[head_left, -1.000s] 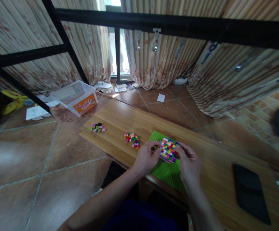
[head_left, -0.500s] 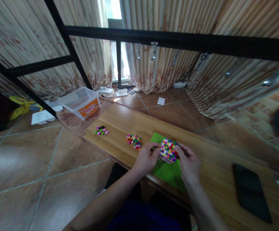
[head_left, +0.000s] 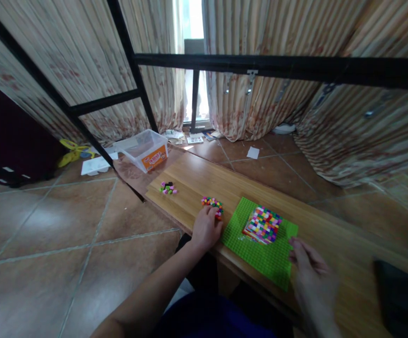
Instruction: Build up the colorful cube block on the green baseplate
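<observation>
At the pile of small multicoloured building bricks (head_left: 211, 202), my left hand (head_left: 206, 228) has its fingers curled down at the near edge; whatever lies between the fingertips is hidden. A square block of many-coloured bricks (head_left: 263, 224) sits on the green studded baseplate (head_left: 256, 263), with neither hand touching it. Just off the baseplate's right edge is my right hand (head_left: 311, 265), slightly blurred. Its thumb and fingers are pinched together, and anything in them is too small to name.
A smaller group of pink, green and black bricks (head_left: 168, 188) lies toward the left end of the wooden table (head_left: 193, 173). Beyond that end stands a clear plastic box (head_left: 147, 145) with an orange label. At the right lies a dark flat object (head_left: 401, 295). Black metal bars (head_left: 277, 65) cross beyond the table.
Both hands have come away from the brick block. My left hand has moved left to the loose bricks, my right hand to the right and nearer. The view has turned left.
</observation>
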Tool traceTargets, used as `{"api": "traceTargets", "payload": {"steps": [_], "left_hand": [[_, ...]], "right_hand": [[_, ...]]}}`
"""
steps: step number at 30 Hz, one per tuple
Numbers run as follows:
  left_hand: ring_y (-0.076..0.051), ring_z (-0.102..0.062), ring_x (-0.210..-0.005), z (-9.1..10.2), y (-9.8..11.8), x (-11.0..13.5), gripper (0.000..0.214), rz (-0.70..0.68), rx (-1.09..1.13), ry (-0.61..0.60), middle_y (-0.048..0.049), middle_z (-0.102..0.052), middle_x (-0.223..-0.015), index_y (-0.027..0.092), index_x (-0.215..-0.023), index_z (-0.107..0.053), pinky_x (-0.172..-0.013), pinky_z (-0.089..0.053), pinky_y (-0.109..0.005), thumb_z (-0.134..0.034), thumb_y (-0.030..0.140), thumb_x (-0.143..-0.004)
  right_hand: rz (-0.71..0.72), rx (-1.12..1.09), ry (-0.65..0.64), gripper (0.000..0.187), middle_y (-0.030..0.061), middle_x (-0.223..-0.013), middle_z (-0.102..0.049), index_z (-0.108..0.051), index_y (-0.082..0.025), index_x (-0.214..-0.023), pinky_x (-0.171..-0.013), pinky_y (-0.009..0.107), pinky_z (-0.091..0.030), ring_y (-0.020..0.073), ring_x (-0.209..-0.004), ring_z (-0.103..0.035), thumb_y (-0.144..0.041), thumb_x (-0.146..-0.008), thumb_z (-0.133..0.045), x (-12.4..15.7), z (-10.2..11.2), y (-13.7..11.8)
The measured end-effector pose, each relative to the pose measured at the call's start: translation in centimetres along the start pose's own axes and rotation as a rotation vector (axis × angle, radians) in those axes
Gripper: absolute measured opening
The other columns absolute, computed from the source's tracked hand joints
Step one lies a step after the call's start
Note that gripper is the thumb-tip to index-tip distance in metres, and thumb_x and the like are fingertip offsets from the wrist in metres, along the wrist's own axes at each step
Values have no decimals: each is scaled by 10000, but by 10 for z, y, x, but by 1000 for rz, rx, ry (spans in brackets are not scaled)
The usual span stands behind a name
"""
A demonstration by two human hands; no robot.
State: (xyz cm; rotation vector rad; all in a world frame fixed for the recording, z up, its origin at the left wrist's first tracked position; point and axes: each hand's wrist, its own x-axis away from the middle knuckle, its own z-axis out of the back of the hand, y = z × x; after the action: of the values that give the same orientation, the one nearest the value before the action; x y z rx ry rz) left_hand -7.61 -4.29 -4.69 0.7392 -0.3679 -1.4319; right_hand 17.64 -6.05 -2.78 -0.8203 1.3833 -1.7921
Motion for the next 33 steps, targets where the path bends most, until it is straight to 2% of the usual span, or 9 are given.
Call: {"api": "traceTargets", "payload": {"steps": [3, 7, 10, 14, 18, 22, 26, 29, 33], "left_hand": [[-276, -574, -1137, -6, 3, -8, 377, -24, -78, -18, -131, -599, -1187, 150, -1185, -604, -1034, -484, -435, -680, 155, -815], [-261, -592, -1048, -5, 4, -16, 171, -57, -134, -116, -119, -622, -1092, 152, -1052, -644, -959, -519, -409, -615, 179, -886], [-244, -595, -989, -1, 3, -20, 104, -88, -171, -146, -107, -623, -1043, 158, -973, -643, -915, -527, -386, -552, 174, -924], [-228, -594, -957, -3, -3, -20, 130, -119, -163, -113, -102, -616, -1011, 159, -937, -627, -898, -523, -368, -498, 158, -944], [-211, -600, -935, -7, -11, -20, 114, -96, -37, -48, -87, -620, -986, 167, -901, -640, -884, -521, -352, -530, 142, -916], [-182, -598, -856, -7, -14, -25, 68, 50, 266, 44, -46, -643, -870, 173, -809, -659, -858, -510, -334, -615, 139, -848], [-135, -589, -749, 5, -9, -30, 53, 284, 770, 75, -16, -666, -800, 168, -788, -682, -756, -498, -266, -665, 206, -821], [-78, -517, -615, 18, 1, -31, 120, 454, 1136, 8, 6, -622, -711, 142, -761, -683, -622, -451, -192, -733, 249, -784], [-39, -501, -586, 35, 27, -22, 137, 668, 1606, -192, 3, -599, -729, 112, -806, -667, -572, -447, -137, -769, 197, -773]], "right_hand": [[-19, 74, -15, 543, 105, -964, -754, -755, -144, -1008, -757, 336, -511, 218, -809, -664, -599, -713, -719, 9, 8, -5], [-62, 194, -32, 527, 123, -1050, -756, -756, -160, -1038, -903, 421, -507, 307, -1006, -682, -580, -727, -685, 15, 16, -14], [-111, 271, -38, 539, 125, -1056, -759, -757, -170, -1050, -966, 466, -485, 343, -1061, -673, -581, -713, -667, 17, 19, -16], [-121, 322, -54, 555, 120, -1072, -758, -760, -191, -1036, -1017, 512, -451, 372, -1090, -662, -602, -676, -657, 19, 18, -15], [-46, 338, -58, 558, 116, -1033, -765, -764, -200, -980, -989, 516, -473, 381, -1069, -667, -643, -668, -630, 28, 13, -19], [61, 263, -78, 537, 105, -1005, -768, -761, -203, -916, -910, 439, -534, 334, -1017, -691, -672, -679, -652, 38, 6, -23], [210, 127, -190, 423, 88, -948, -769, -762, -205, -883, -862, 370, -562, 261, -903, -716, -595, -729, -703, 44, -3, -23], [317, 76, -265, 353, 85, -933, -767, -767, -208, -885, -826, 357, -573, 238, -869, -717, -538, -791, -684, 48, -11, -23], [395, 63, -322, 288, 86, -1007, -761, -763, -221, -944, -873, 377, -566, 230, -934, -711, -470, -855, -648, 53, -22, -33]]}}
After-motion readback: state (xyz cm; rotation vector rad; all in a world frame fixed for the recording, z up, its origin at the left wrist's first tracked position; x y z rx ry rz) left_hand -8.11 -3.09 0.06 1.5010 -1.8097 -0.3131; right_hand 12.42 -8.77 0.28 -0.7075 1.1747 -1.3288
